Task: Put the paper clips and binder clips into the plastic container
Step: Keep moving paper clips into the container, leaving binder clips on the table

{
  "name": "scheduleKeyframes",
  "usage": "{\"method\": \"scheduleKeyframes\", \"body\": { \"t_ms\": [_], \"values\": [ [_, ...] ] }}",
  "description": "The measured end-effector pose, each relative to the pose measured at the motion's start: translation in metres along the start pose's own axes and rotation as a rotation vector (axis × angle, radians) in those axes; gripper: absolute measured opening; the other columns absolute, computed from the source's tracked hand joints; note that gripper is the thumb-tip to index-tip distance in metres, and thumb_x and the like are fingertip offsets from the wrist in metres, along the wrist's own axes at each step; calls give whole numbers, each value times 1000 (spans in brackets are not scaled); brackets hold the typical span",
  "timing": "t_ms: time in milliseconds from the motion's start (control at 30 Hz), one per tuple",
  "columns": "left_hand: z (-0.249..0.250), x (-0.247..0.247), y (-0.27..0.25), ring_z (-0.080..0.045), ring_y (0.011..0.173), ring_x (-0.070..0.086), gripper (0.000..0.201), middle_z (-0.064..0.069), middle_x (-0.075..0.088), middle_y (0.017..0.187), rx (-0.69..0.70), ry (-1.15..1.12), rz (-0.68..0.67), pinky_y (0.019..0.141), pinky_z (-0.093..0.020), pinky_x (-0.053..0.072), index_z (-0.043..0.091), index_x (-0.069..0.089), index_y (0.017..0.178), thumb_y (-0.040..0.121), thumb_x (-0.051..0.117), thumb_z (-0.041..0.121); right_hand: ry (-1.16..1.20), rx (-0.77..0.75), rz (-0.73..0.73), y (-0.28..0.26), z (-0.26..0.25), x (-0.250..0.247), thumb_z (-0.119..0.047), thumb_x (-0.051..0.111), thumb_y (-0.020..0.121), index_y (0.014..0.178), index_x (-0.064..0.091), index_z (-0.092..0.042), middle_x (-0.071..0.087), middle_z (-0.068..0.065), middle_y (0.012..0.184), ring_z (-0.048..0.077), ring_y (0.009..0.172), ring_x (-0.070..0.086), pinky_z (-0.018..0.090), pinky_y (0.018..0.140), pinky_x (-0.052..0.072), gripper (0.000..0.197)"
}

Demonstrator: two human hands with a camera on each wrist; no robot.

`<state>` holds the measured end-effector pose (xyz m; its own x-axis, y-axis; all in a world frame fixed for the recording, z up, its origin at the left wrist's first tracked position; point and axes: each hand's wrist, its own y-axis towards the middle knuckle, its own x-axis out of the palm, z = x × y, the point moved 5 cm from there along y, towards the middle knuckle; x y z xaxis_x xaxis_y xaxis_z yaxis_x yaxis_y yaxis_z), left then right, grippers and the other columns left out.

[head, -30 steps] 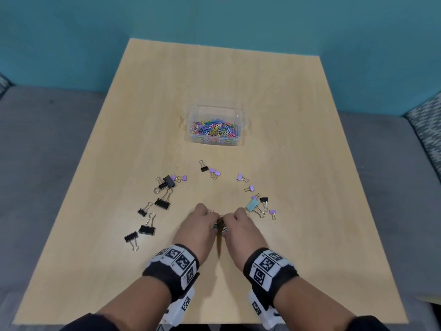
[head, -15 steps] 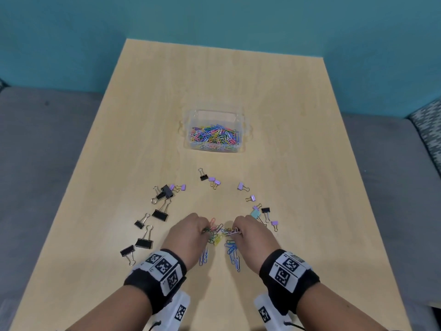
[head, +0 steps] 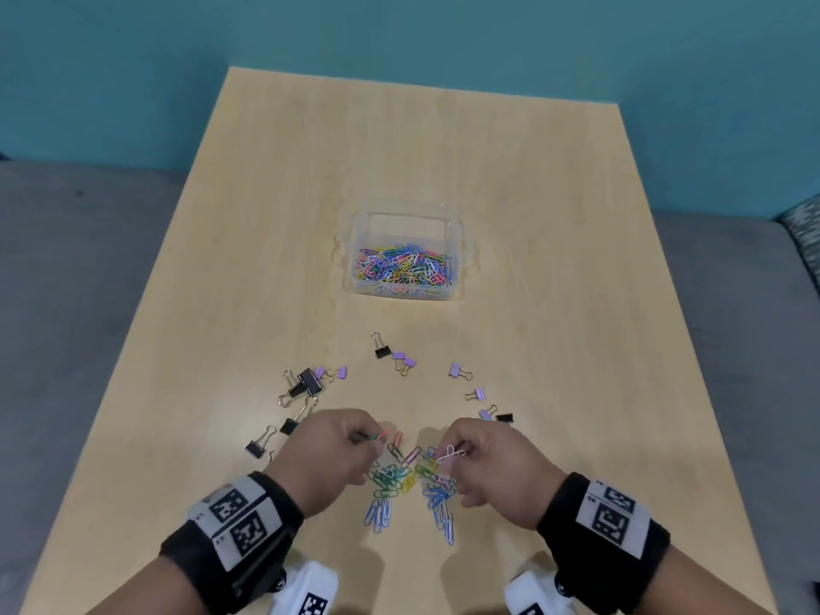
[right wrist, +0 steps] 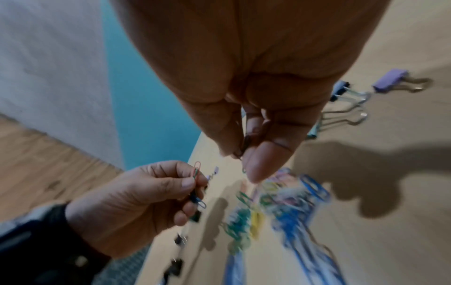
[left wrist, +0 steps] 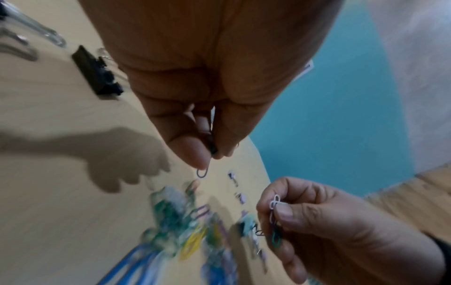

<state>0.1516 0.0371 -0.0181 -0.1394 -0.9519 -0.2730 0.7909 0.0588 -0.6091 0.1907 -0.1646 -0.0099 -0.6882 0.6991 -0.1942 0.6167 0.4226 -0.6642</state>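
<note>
A clear plastic container (head: 458, 259) half full of coloured paper clips stands mid-table. Nearer me, a chain of linked paper clips (head: 401, 477) hangs between both hands and sags onto the table. My left hand (head: 350, 441) pinches its green and pink end (right wrist: 196, 171); my right hand (head: 461, 450) pinches the white and pink end (left wrist: 274, 204). Black binder clips (head: 306, 381) lie left of my left hand. Small purple binder clips (head: 457, 370) and a black one (head: 504, 418) lie beyond my right hand.
The wooden table (head: 554, 348) is bordered by grey upholstery (head: 66, 281) on both sides and a teal wall (head: 399, 33) behind. A black and two purple clips (head: 395, 353) lie between the container and my hands.
My hands have drawn apart and lifted, spreading the clump they held together into a visible chain of paper clips hanging between them.
</note>
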Motion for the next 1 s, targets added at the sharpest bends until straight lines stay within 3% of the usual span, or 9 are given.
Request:
{"method": "scheduleKeyframes", "body": {
  "t_ms": [133, 300, 400, 467, 567, 633, 800, 933, 1000],
  "values": [
    [55, -29, 27, -19, 48, 51, 11, -6, 58, 54, 113, -159, 68, 47, -23, 43, 8, 66, 73, 82, 66, 1, 92, -125, 90, 17, -62, -36, 5, 56, 89, 79, 58, -5, 54, 10, 61, 18, 46, 54, 23, 44, 47, 14],
    [135, -71, 82, -14, 46, 56, 14, -8, 59, 58, 320, -19, 292, 56, -26, 49, 11, 65, 71, 84, 65, 5, 28, -297, 364, 69, -141, -91, 1, 57, 87, 80, 59, -8, 55, 8, 62, 21, 49, 56, 49, 62, 57, 11],
    [159, -71, 105, -20, 65, 63, 14, -1, 66, 74, 335, 206, 295, 69, -31, 53, 12, 71, 96, 83, 64, 12, -70, -258, 370, 102, -161, -98, -8, 60, 85, 96, 63, -12, 62, 10, 81, 28, 64, 66, 51, 72, 58, 11],
    [154, -70, 113, -25, 85, 66, 35, -3, 68, 101, 288, 373, 271, 83, -35, 51, 12, 64, 119, 85, 64, 19, -286, -214, 398, 110, -159, -102, -18, 61, 85, 121, 57, -12, 61, 8, 102, 32, 88, 66, 47, 84, 54, 37],
    [134, -73, 99, -26, 91, 65, 36, -2, 66, 113, 305, 488, 322, 86, -33, 49, 17, 62, 122, 87, 61, 24, -512, -252, 505, 83, -144, -100, -20, 55, 90, 130, 53, -12, 59, 12, 119, 31, 106, 58, 36, 92, 43, 41],
    [110, -62, 76, -23, 99, 62, 37, -1, 64, 118, 336, 568, 342, 87, -28, 44, 20, 60, 124, 88, 59, 24, -587, -296, 454, 56, -118, -78, -19, 52, 91, 128, 55, -13, 59, 11, 121, 28, 110, 55, 31, 90, 40, 37],
    [32, 20, 11, -19, 119, 51, 37, 2, 54, 132, 542, 790, 5, 101, -30, 40, 20, 55, 128, 92, 47, 20, -865, -323, 99, 8, -23, 6, -11, 44, 88, 111, 53, -15, 55, 0, 106, 23, 100, 52, 36, 81, 44, 25],
    [-13, 56, -5, -28, 121, 51, 48, -5, 54, 133, 659, 1072, -99, 100, -38, 45, 11, 55, 127, 79, 52, 15, -1125, -418, 94, -7, 30, 43, -10, 50, 74, 134, 44, -1, 49, 13, 137, 33, 127, 45, 41, 99, 46, 61],
    [-21, 60, -16, -26, 119, 52, 46, -3, 57, 129, 713, 1082, -84, 97, -36, 47, 11, 59, 124, 79, 51, 17, -1169, -441, 62, -13, 47, 53, -10, 54, 76, 138, 39, 0, 42, 16, 143, 36, 131, 39, 44, 103, 42, 65]
  ]
}}
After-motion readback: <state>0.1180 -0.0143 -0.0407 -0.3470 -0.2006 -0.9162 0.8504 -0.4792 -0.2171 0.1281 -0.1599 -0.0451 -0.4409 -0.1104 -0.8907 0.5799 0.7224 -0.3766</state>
